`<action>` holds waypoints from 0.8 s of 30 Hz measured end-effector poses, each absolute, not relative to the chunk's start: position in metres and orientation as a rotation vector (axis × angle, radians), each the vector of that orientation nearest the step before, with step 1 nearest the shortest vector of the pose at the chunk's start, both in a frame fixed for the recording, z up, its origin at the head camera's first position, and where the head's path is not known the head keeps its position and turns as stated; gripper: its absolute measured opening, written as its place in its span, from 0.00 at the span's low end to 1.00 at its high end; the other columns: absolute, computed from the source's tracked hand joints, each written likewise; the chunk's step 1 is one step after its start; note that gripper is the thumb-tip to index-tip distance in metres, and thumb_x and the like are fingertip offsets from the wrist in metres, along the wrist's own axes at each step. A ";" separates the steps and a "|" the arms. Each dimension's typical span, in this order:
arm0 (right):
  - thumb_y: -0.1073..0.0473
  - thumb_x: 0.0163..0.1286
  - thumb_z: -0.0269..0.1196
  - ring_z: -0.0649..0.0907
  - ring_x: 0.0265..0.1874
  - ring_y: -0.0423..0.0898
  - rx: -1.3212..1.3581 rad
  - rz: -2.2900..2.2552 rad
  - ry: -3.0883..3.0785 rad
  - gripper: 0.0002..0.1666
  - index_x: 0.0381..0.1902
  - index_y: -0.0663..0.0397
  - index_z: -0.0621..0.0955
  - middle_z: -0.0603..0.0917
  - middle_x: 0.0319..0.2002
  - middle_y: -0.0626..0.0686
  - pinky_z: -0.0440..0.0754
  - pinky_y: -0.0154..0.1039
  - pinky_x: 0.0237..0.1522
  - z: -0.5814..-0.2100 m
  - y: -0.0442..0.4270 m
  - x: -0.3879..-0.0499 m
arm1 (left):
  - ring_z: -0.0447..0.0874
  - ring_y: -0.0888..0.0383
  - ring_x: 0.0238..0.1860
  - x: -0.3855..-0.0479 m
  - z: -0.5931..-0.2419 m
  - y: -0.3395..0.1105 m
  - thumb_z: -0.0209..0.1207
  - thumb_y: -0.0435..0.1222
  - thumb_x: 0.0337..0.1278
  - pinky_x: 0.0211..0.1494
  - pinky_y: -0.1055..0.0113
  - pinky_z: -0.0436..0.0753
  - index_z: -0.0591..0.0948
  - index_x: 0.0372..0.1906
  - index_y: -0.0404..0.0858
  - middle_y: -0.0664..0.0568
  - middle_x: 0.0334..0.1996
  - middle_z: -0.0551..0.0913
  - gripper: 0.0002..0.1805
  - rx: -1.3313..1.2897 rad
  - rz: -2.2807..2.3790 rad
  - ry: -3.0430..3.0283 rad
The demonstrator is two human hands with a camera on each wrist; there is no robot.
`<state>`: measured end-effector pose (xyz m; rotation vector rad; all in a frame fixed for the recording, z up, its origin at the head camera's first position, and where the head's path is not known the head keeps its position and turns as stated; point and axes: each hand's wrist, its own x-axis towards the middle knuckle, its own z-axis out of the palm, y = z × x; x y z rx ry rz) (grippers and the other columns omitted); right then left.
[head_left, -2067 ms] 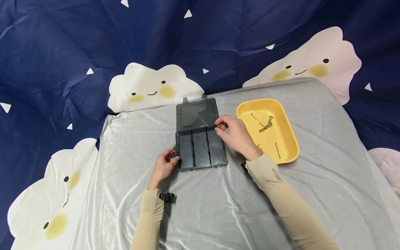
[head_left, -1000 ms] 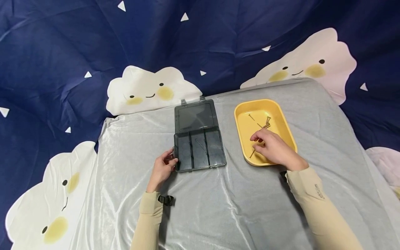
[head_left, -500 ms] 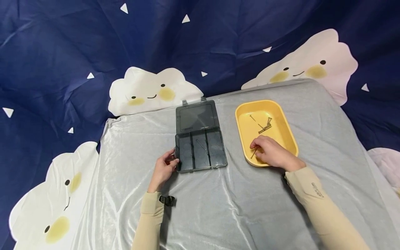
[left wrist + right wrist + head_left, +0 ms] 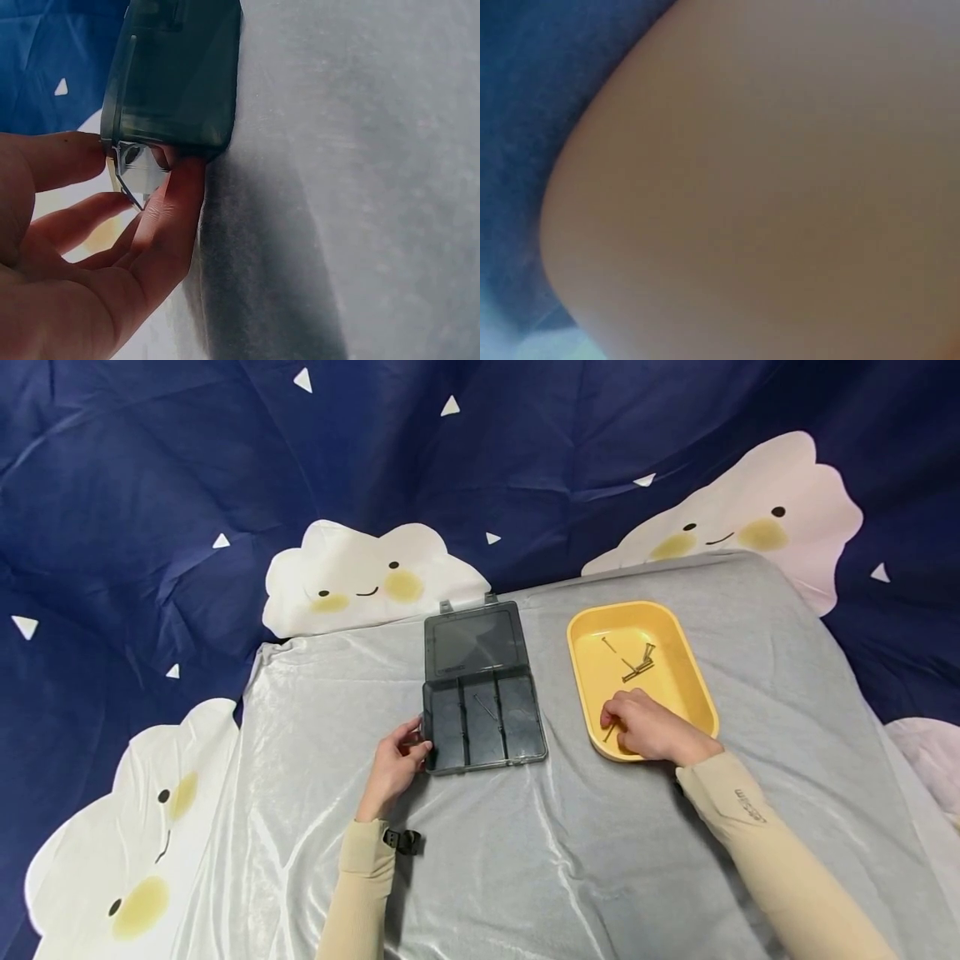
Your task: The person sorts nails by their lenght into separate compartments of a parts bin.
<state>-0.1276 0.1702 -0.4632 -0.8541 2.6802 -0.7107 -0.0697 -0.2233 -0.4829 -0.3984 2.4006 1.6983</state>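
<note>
In the head view my left hand grips the left side of a dark, see-through compartment box. The left wrist view has the thumb and fingers at the corner of this box. Its lid lies folded back, and one long screw rests slantwise in the middle compartment. My right hand reaches into the yellow tray, its fingers curled at the upper end of a screw; they seem to pinch it, though the fingertips are partly hidden. The right wrist view is filled by blurred skin.
Further back in the tray lie several screws in a loose pile, with a single screw apart from them. A wrinkled grey cloth covers the table. Behind it hangs a blue curtain with cloud prints.
My right hand has moved from beside the box to the right, down into the tray, and its fingers have closed in at the near screw. The left hand stays on the box.
</note>
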 end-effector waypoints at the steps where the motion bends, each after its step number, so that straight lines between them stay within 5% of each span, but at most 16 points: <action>1: 0.74 0.47 0.57 0.74 0.37 0.51 -0.851 -0.701 2.679 0.14 0.31 0.55 0.80 0.77 0.31 0.50 0.70 0.47 0.45 -0.464 0.170 -0.128 | 0.79 0.57 0.36 -0.069 -0.479 -0.222 0.59 0.28 0.61 0.33 0.67 0.81 0.70 0.67 0.33 0.31 0.52 0.78 0.29 -0.395 1.701 2.397; 6: 0.74 0.48 0.58 0.72 0.36 0.51 -0.837 -0.651 2.694 0.13 0.30 0.55 0.80 0.77 0.30 0.49 0.69 0.43 0.41 -0.466 0.169 -0.130 | 0.80 0.50 0.39 -0.065 -0.460 -0.216 0.58 0.26 0.60 0.35 0.62 0.82 0.69 0.67 0.29 0.29 0.51 0.77 0.29 -0.366 1.697 2.403; 18: 0.73 0.47 0.59 0.71 0.34 0.50 -0.758 -0.525 2.760 0.10 0.25 0.53 0.77 0.74 0.26 0.48 0.68 0.39 0.35 -0.464 0.168 -0.131 | 0.79 0.53 0.37 -0.064 -0.458 -0.215 0.58 0.27 0.60 0.36 0.61 0.83 0.69 0.67 0.30 0.29 0.51 0.77 0.28 -0.361 1.695 2.414; 24: 0.71 0.47 0.58 0.71 0.24 0.46 -0.638 -0.487 2.737 0.09 0.23 0.51 0.74 0.72 0.21 0.48 0.65 0.36 0.26 -0.462 0.170 -0.132 | 0.79 0.54 0.38 -0.063 -0.456 -0.215 0.58 0.27 0.60 0.38 0.57 0.84 0.69 0.67 0.30 0.29 0.52 0.77 0.28 -0.355 1.678 2.423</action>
